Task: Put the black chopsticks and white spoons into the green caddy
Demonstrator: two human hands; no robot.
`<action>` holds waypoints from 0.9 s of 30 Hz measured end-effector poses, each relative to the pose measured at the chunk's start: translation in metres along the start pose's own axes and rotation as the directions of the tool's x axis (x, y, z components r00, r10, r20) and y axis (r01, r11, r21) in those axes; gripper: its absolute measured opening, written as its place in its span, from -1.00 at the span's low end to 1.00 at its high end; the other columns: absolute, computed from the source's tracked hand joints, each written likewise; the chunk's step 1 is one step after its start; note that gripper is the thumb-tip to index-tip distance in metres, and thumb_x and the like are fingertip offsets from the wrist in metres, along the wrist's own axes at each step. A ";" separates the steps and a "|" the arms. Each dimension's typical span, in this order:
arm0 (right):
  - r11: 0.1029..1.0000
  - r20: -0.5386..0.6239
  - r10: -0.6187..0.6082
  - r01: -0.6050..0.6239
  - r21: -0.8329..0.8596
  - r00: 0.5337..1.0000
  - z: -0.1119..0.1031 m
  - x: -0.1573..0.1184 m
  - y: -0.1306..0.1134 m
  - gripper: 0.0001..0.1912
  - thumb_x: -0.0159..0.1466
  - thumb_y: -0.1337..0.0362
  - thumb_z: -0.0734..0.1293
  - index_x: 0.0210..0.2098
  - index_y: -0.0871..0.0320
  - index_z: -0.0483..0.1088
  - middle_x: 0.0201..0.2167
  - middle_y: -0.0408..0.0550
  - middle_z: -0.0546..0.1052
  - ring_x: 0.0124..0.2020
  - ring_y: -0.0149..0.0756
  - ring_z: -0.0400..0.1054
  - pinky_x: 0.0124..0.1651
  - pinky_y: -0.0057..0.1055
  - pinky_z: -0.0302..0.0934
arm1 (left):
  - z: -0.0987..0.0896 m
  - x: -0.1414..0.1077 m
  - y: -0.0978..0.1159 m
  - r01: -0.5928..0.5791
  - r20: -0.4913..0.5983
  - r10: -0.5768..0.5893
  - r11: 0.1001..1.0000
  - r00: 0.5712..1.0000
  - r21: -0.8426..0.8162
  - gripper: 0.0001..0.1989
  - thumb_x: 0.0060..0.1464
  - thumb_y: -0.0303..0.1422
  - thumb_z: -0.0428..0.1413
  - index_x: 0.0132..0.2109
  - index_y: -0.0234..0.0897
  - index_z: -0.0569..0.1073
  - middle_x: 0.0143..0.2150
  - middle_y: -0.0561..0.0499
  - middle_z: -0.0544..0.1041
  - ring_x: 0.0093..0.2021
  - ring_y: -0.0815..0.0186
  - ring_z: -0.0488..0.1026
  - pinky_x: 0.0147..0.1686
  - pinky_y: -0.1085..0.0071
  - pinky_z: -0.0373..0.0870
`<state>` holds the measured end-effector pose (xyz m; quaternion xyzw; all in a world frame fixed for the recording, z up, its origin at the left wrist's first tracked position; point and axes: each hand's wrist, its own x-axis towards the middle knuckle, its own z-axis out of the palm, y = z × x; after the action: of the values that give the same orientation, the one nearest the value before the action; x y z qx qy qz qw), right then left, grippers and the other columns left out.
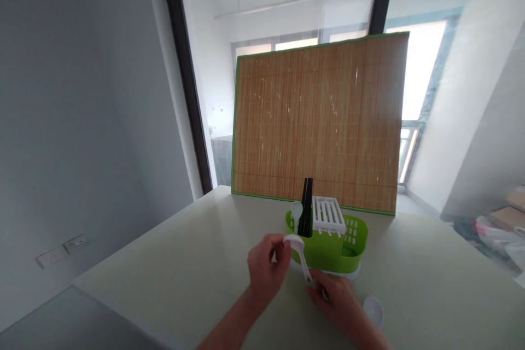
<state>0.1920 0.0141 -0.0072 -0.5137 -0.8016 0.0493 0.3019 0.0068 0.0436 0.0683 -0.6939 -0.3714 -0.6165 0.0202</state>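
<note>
A white spoon (302, 258) is held between both hands in front of the green utensil holder (320, 251). My left hand (268, 262) pinches its bowl end, and my right hand (332, 292) grips the handle end lower down. Black chopsticks (307, 208) and another white spoon (296, 211) stand upright in the holder's left compartment. A white slatted rack (328, 214) tops the middle, while the right compartment stands open. Beside my right forearm, a white spoon (373, 311) lies on the table, its handle hidden from view.
The pale table (197, 262) extends around the holder, with its edge at left. Behind stands a bamboo mat (320, 126) with green edging, leaning upright before a glass partition. Cardboard boxes (515, 208) are on the floor at far right.
</note>
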 end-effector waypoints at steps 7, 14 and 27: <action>0.999 -0.034 0.023 -0.024 -0.044 0.999 -0.003 -0.002 0.004 -0.71 0.26 0.24 0.14 -0.05 0.05 0.30 -0.51 -0.16 0.47 -0.49 -0.32 0.35 -0.40 -0.44 0.10 | 0.004 0.068 -0.020 0.161 -0.168 -0.171 0.984 0.971 -0.074 -0.86 0.05 -0.28 0.06 -0.35 -0.26 0.33 -0.53 0.13 0.42 -0.56 0.48 0.30 -0.50 0.58 0.22; 0.997 -0.031 -0.030 0.028 -0.070 0.999 -0.008 -0.001 -0.001 -0.74 0.25 0.29 0.13 -0.14 0.05 0.37 -0.43 -0.11 0.51 -0.44 -0.30 0.38 -0.35 -0.42 0.14 | 0.038 0.070 -0.036 0.134 0.161 -0.149 0.986 0.976 0.098 -0.81 0.10 -0.23 -0.03 -0.33 -0.26 0.35 -0.46 0.12 0.46 -0.48 0.45 0.36 -0.46 0.55 0.16; 0.990 0.004 -0.017 0.018 -0.142 1.000 -0.013 0.000 -0.003 -0.77 0.25 0.32 0.14 -0.19 0.01 0.38 -0.35 -0.15 0.53 -0.35 -0.28 0.40 -0.32 -0.43 0.12 | 0.061 0.051 -0.057 0.238 0.259 -0.268 0.961 0.928 0.142 -0.78 0.03 -0.32 0.03 -0.13 -0.19 0.36 -0.40 0.15 0.43 -0.52 0.46 0.29 -0.47 0.54 0.12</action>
<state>0.1965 0.0093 0.0049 -0.5267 -0.8080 -0.0100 0.2638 0.0250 0.1393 0.0734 -0.7170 -0.4898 -0.4904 -0.0741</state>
